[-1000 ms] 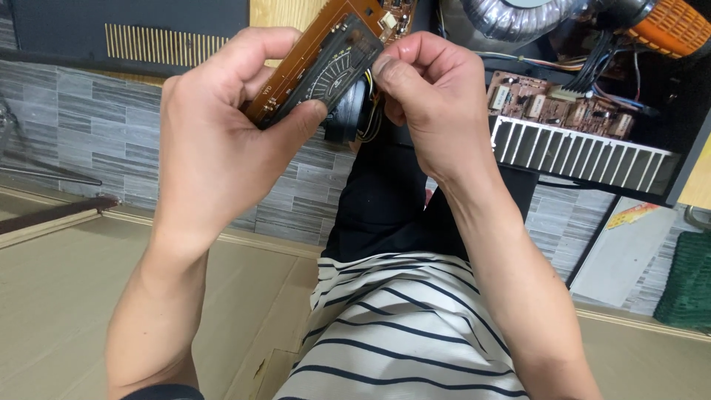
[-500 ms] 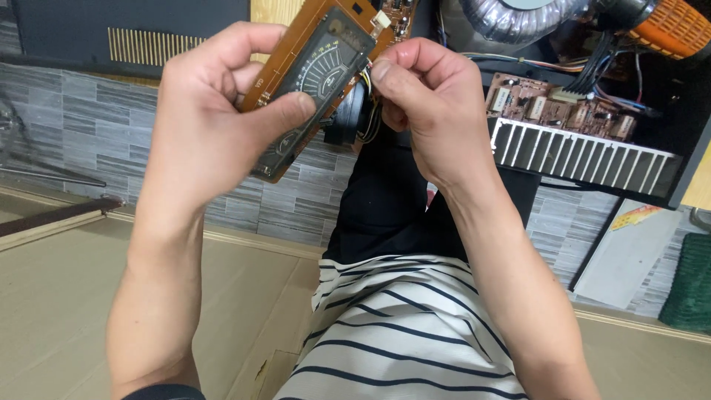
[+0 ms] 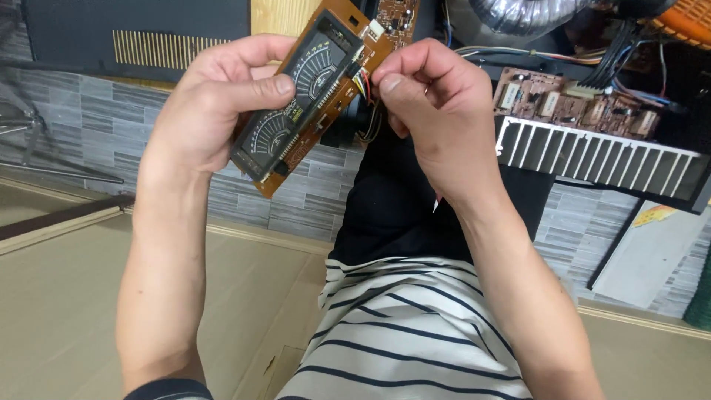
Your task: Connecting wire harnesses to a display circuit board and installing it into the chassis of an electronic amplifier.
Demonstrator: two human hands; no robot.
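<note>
My left hand point(image 3: 215, 104) grips a long brown circuit board point(image 3: 315, 96) that carries a dark glass display with two curved meter scales. The thumb lies across the display's face and the board tilts up to the right. My right hand point(image 3: 429, 111) pinches the small bundle of coloured wires point(image 3: 364, 83) at the board's right edge, thumb and fingers closed on it. Both hands are raised above my striped shirt point(image 3: 407, 333).
Behind the hands lies an opened electronic chassis with a second brown circuit board point(image 3: 578, 104), a finned metal heat sink point(image 3: 600, 159) and loose cables. A dark panel with a gold grille point(image 3: 163, 48) is at the upper left. Grey tiles and tan flooring lie below.
The display board has turned and slid out further from between my hands, now showing both meter scales. My right hand has shifted to pinch the wires at its edge.
</note>
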